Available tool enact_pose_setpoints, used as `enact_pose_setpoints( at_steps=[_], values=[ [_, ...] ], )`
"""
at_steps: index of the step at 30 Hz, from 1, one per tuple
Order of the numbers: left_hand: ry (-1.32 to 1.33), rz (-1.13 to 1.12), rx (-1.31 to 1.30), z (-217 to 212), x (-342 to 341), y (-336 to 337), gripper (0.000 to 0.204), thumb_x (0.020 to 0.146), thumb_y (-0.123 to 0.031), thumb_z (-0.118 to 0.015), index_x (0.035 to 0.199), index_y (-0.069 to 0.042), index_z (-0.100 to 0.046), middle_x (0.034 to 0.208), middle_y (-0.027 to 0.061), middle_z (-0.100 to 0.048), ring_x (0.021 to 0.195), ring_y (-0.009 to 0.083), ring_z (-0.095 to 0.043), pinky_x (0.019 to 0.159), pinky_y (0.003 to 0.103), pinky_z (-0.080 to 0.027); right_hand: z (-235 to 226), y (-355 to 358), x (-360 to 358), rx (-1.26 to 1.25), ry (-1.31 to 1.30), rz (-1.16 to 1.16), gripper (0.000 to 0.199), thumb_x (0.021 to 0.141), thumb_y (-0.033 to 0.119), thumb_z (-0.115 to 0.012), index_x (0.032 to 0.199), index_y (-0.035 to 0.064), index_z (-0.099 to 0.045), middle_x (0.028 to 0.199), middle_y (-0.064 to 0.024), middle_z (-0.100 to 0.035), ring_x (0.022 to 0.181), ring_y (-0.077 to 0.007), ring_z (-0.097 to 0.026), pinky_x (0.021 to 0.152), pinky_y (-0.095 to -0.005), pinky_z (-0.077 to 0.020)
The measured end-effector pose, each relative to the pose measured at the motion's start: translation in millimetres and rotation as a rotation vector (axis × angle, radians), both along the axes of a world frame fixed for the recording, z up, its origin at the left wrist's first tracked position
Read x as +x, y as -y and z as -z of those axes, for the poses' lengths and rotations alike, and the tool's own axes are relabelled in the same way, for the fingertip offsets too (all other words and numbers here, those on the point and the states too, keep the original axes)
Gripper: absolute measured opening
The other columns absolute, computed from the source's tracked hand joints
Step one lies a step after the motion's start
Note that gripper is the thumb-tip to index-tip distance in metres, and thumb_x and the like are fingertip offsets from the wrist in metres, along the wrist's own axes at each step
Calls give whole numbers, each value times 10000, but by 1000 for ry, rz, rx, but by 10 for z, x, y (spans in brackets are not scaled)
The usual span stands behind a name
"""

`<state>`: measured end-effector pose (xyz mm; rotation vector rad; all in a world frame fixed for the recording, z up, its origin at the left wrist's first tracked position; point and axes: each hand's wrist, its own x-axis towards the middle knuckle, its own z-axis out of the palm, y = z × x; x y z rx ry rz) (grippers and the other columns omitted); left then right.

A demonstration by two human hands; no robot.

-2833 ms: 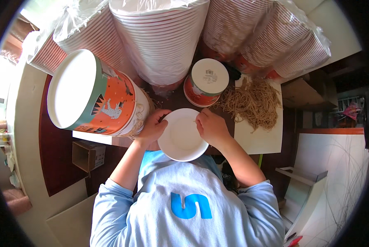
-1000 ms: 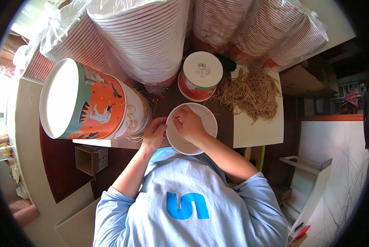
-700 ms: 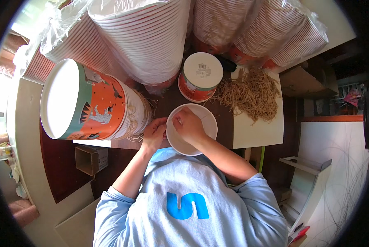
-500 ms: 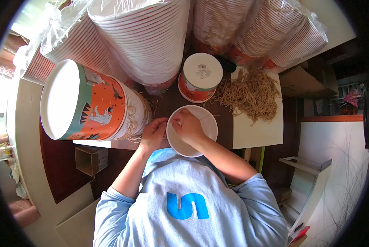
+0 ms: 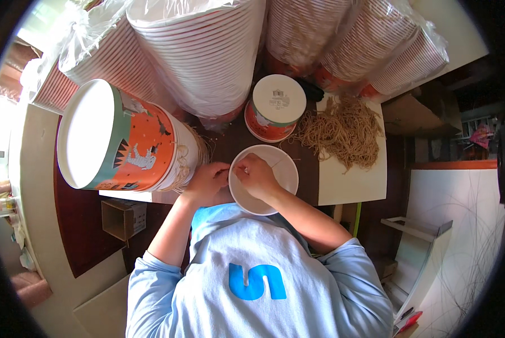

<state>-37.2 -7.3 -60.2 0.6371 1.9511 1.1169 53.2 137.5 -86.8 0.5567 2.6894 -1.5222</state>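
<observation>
A white paper bucket stands with its mouth toward me at the table's near edge, close to my chest. My right hand reaches inside it, fingers pinched together by the left inner wall. A thin tan cord runs from the right side of the bucket toward these fingers; the held end is hidden. Outside, against the left wall, my left hand has its fingers curled and thumb closed; whatever they hold is too small to make out.
To the left stands an upturned stack of orange printed buckets with cords hanging on its side. A short upturned stack sits ahead. A tangled cord pile lies on white board at right. Tall bagged bucket stacks line the back.
My left hand has shifted slightly left and its fingers have turned a little along the bucket wall. The right hand stays inside the bucket, and the cord's slant there has changed slightly.
</observation>
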Motion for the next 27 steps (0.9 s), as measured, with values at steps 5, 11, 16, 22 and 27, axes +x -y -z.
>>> enact_pose_setpoints(
  at_steps=[5, 11, 16, 22, 27],
  values=[
    [-119, 64, -58, -42, -20, -34, 188, 863, -84, -529, 988, 27, -615, 799, 138, -660, 694, 184, -637, 648, 309, -512, 49, -25, -3, -11, -34, -8, 172, 788, 184, -583, 851, 38, -649, 912, -179, -602, 830, -355, -594, 722, -440, -480],
    [156, -63, 35, 277, 18, 35, 114, 869, -59, -523, 912, 26, -587, 789, 114, -643, 714, 171, -632, 656, 286, -517, 31, -160, 18, -160, -13, -26, 203, 803, 212, -592, 894, 43, -659, 955, -170, -626, 849, -319, -618, 751, -408, -487],
    [625, -339, 219, 514, 48, 180, 87, 892, -65, -491, 954, -14, -526, 896, 152, -626, 818, 213, -630, 722, 322, -532, -282, -296, 177, 200, 68, -191, 419, 772, 262, -644, 1087, 4, -547, 969, -177, -624, 888, -326, -616, 771, -407, -491],
    [1147, -404, 416, 294, 126, 353, 143, 898, -160, -438, 918, -46, -521, 1084, 213, -597, 981, 317, -607, 863, 431, -499, -1031, -258, 626, 129, 181, -403, 378, 755, 306, -685, 994, 47, -548, 856, -139, -602, 811, -279, -613, 698, -385, -486],
    [1320, -498, 406, 353, 298, 439, 173, 883, -198, -444, 925, -64, -545, 1194, 205, -555, 1136, 337, -523, 953, 499, -422, -727, -73, 842, 198, 112, -455, 225, 786, 219, -631, 836, 19, -540, 842, -149, -578, 770, -323, -599, 680, -421, -489]
  ],
)
